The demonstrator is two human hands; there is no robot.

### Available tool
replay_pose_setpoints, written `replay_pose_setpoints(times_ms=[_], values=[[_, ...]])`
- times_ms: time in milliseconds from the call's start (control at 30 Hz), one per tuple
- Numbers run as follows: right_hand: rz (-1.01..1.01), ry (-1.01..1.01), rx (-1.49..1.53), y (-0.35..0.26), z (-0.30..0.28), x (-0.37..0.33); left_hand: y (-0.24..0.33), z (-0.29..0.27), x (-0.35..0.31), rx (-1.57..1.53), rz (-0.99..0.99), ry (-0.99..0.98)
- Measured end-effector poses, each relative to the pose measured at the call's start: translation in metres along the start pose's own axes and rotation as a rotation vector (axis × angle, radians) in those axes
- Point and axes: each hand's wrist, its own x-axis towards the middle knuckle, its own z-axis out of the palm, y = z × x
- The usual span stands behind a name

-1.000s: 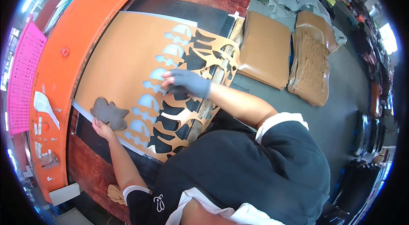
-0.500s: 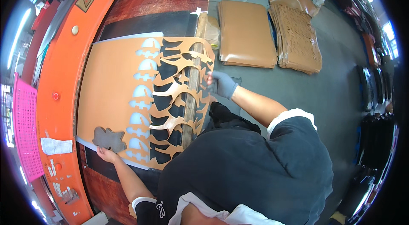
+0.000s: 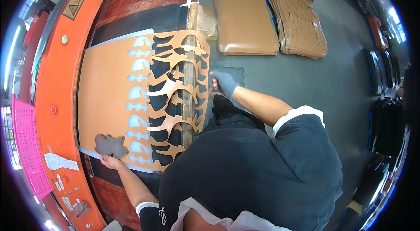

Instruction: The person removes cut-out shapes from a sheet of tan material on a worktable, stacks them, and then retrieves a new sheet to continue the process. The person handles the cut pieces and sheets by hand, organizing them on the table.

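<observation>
— Where do we have our left hand point(image 3: 109, 161)?

— At the near edge of a wavy-outlined grey block point(image 3: 110, 145), its bare fingers drawn in narrow and holding that edge; the block is over the near left corner of the tan sheet point(image 3: 103, 82)

— And our right hand point(image 3: 225, 84)?

— It wears a grey glove point(image 3: 227, 86) that leaves the fingertips bare; its fingers are curled, just beside the sheet's right edge, but we cannot tell whether they grip anything

— What do we see across the sheet?

— A column of pale blue-white shapes point(image 3: 138, 93) near its middle, then, toward our right, a tan web point(image 3: 168, 87) of cut-outs, with black board point(image 3: 144, 24) showing through and a wooden bar point(image 3: 189, 78) along that side

— And around us?

— On our left, an orange beam point(image 3: 52, 82) with a pink basket point(image 3: 29, 143) beyond it; well ahead of our gloved hand, a smooth brown stack point(image 3: 247, 23) beside a rougher brown stack point(image 3: 299, 23)
</observation>
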Motion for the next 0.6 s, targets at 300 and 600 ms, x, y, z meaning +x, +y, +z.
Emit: replay_pose_setpoints(times_ms=[300, 600], values=[[-0.040, -0.200, -0.531, -0.006, 0.050, -0.025, -0.005, 0.001, 0.006, 0.071, 0.010, 0.024], [0.009, -0.416, -0.696, -0.017, 0.076, -0.031, 0.006, 0.000, -0.001, 0.061, 0.013, 0.003]])
